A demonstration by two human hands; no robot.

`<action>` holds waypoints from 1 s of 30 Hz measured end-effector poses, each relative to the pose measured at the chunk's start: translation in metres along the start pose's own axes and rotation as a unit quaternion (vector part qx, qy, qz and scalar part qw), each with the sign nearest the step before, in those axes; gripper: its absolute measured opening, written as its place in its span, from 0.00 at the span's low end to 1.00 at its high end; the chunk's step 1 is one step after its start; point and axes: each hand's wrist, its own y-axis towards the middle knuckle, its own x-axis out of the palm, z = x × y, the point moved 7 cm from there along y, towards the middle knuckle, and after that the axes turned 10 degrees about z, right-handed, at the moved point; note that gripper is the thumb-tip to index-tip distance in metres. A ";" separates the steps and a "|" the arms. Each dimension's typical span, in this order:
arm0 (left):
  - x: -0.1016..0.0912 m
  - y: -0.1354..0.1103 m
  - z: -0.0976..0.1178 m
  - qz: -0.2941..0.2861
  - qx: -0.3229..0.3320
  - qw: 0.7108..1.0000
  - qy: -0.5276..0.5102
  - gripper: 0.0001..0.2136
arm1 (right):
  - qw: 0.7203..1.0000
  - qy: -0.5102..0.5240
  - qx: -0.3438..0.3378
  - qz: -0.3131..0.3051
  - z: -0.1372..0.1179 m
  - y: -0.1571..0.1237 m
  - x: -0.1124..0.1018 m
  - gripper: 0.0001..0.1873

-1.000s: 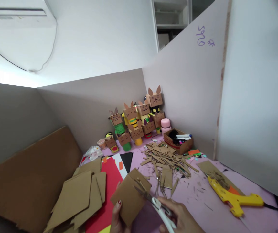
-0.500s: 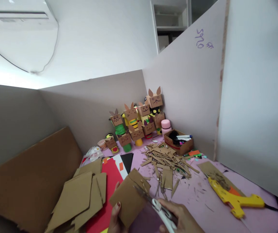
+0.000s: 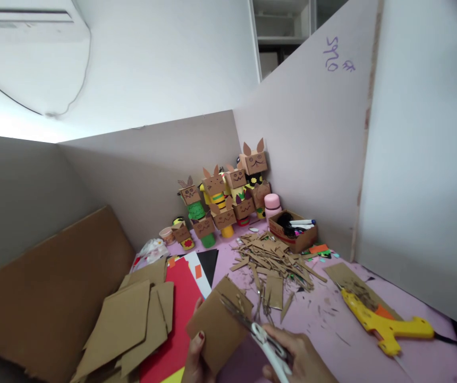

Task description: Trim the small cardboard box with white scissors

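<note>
My left hand (image 3: 197, 357) grips a piece of brown cardboard (image 3: 218, 330) by its lower left edge, thumb on the front face. The piece is tilted and a crease or line crosses its upper part. In my right hand (image 3: 298, 354) is a pair of scissors with white handles (image 3: 266, 348). Their dark blades (image 3: 234, 309) lie across the upper right of the cardboard; whether they are cutting into it I cannot tell. Just beyond, a second metal pair of scissors (image 3: 266, 308) lies on the table by a small cardboard rectangle (image 3: 274, 291).
Stacked cardboard sheets (image 3: 120, 314) and red paper (image 3: 178, 298) lie left. Cardboard strips (image 3: 270, 255) are heaped in the middle, a yellow glue gun (image 3: 383, 324) is at right. Behind stand several cardboard animal figures (image 3: 224, 216), a pink bottle (image 3: 272, 205) and a box of pens (image 3: 292, 239).
The cardboard piece and my left hand have shifted slightly right. The scissors stay across its upper right part, and the view has moved a little.
</note>
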 end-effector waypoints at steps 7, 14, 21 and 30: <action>0.000 0.001 -0.003 -0.005 -0.013 1.000 -0.021 0.28 | 1.000 0.017 -0.001 -0.005 -0.006 -0.002 0.000 0.11; 0.017 -0.009 0.011 -0.027 0.040 0.999 -0.011 0.36 | 0.999 -0.041 -0.007 0.003 0.007 0.000 0.003 0.18; 0.021 -0.012 0.010 -0.008 0.044 0.999 0.014 0.40 | 0.998 -0.058 -0.020 0.002 0.008 0.001 0.000 0.22; -0.003 0.003 -0.002 0.016 0.009 1.000 0.009 0.32 | 0.997 -0.062 -0.046 0.003 0.001 -0.001 -0.003 0.16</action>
